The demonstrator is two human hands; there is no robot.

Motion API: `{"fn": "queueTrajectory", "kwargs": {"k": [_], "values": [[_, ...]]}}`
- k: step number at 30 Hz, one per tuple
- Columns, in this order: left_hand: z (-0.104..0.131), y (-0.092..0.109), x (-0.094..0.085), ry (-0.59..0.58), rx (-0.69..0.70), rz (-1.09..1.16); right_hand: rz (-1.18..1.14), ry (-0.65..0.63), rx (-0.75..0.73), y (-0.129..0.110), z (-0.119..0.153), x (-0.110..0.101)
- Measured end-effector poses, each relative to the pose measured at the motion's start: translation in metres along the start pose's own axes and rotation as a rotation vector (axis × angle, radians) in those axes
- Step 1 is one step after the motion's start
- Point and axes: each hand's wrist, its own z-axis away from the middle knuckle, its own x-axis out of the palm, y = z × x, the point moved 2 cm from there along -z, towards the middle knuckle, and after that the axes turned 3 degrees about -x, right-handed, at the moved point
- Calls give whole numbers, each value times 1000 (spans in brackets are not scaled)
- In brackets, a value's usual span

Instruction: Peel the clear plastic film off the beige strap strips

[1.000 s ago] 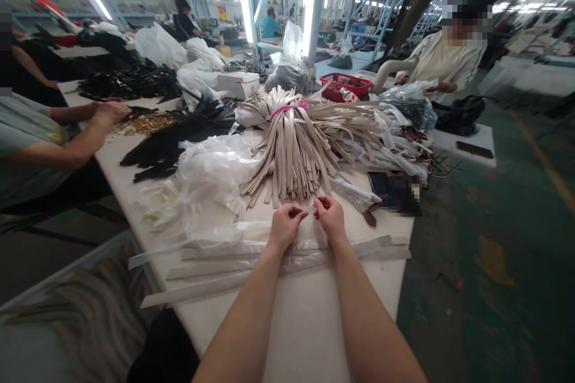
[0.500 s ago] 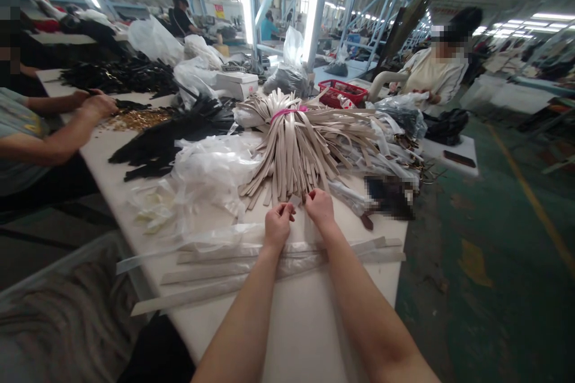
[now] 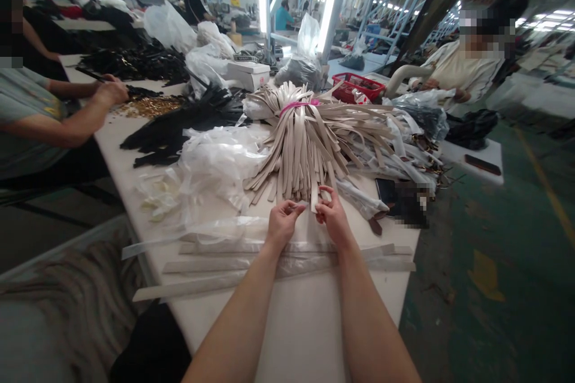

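Observation:
A bundle of beige strips (image 3: 294, 149), tied with a pink band (image 3: 296, 106), fans out over the white table (image 3: 300, 323). At its near ends my left hand (image 3: 284, 224) pinches a small pale, translucent piece. Just to the right, my right hand (image 3: 333, 218) has a strip end between thumb and fingers, with the index finger raised. Below both hands, flat beige strips (image 3: 202, 284) and clear plastic lie across the table.
Crumpled white plastic (image 3: 220, 158) and black strips (image 3: 175, 128) lie left of the bundle. A red basket (image 3: 357, 88) stands behind it. A dark phone (image 3: 385, 193) is at the right. One person's hands (image 3: 112, 91) work at the left; another person (image 3: 476, 66) sits at the right.
The view has shifted, so the scene sits a little further right. My right hand has loosened its closed fingers, raised the index finger, and now has a strip end at its fingertips.

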Motion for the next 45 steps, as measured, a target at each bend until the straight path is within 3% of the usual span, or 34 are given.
{"fn": "queueTrajectory", "kwargs": {"k": [8,15,21,30,45], "values": [[3,10,7,-51,87,-72,238,-154,-92,-5,3,10],[1,13,2,-53,23,-143,164,-13,-70,-3,-2,-1],[1,16,3,-126,77,-192,-44,128,-134,-13,-2,-4],[5,19,8,-181,127,-253,52,263,-294,-25,11,9],[7,24,10,-204,140,-341,17,237,-284,-21,11,17]]}}
